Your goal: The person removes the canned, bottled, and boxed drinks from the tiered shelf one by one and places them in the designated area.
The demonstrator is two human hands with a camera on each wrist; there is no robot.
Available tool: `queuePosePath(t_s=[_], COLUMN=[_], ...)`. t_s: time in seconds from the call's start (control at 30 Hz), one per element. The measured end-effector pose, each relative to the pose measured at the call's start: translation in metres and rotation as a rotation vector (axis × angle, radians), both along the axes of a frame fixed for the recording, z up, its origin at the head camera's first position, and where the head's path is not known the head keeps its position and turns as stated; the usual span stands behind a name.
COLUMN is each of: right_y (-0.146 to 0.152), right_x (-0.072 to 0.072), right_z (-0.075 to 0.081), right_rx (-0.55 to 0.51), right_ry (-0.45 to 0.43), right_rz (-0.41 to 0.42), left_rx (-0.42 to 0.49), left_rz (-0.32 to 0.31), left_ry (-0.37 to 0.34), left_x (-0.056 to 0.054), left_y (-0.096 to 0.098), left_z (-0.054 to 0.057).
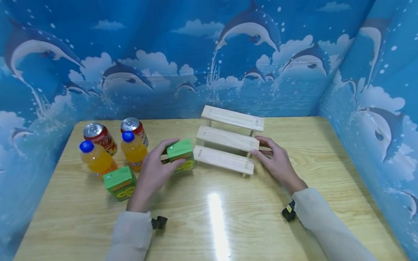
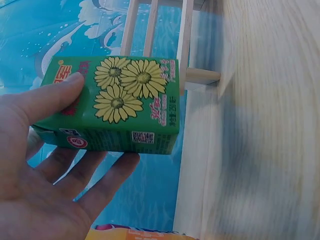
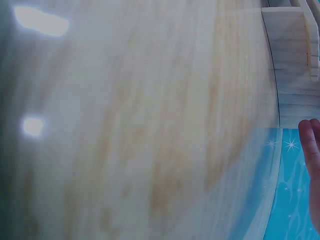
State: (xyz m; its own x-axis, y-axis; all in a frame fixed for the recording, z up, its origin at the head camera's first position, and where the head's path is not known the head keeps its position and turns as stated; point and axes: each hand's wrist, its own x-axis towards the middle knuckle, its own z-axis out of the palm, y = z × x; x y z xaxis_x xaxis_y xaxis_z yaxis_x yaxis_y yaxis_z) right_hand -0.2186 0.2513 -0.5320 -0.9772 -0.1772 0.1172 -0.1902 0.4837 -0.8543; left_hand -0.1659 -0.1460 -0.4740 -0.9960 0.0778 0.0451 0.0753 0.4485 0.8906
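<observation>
My left hand [image 1: 155,169] grips a green drink carton [image 1: 181,155], thumb on one side and fingers around the other. Yellow flowers show on this carton [image 2: 120,95] in the left wrist view. Just right of it stands a three-step wooden display rack [image 1: 227,136], set at a slant. At the rack's right end, my right hand [image 1: 278,163] holds the middle step between thumb and fingers. Only part of that hand [image 3: 312,155] enters the right wrist view, at the right edge beside the rack [image 3: 295,65].
Left of my left hand, a second green carton [image 1: 120,183] stands before two orange drink bottles with blue caps, one bottle [image 1: 98,159] left of the other bottle [image 1: 134,152]. Behind them are two red cans, a left can [image 1: 103,138] and a right can [image 1: 136,129]. A dolphin-print curtain [image 1: 180,41] borders the table [image 1: 192,240].
</observation>
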Motion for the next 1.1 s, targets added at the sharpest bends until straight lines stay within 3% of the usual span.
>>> queuePosePath(t_s=[0.3,0.53,0.9,1.1], right_y=[0.0,-0.001,-0.001,-0.001], right_x=[0.001,0.002,0.002,0.002], right_z=[0.001,0.002,0.002,0.002], right_rx=[0.0,-0.001,0.002,0.006], right_ry=[0.003,-0.007,-0.019,-0.026], right_rz=[-0.004,-0.01,-0.009,-0.01], left_rx=[0.029,0.03,-0.078,-0.088], left_rz=[0.077,0.112,0.222,0.299], left_ry=[-0.03,-0.002,0.054,0.042], left_x=[0.01,0.016,0.025,0.027], left_y=[-0.004,-0.006,0.002,0.006], left_z=[-0.005,-0.011,-0.02,-0.023])
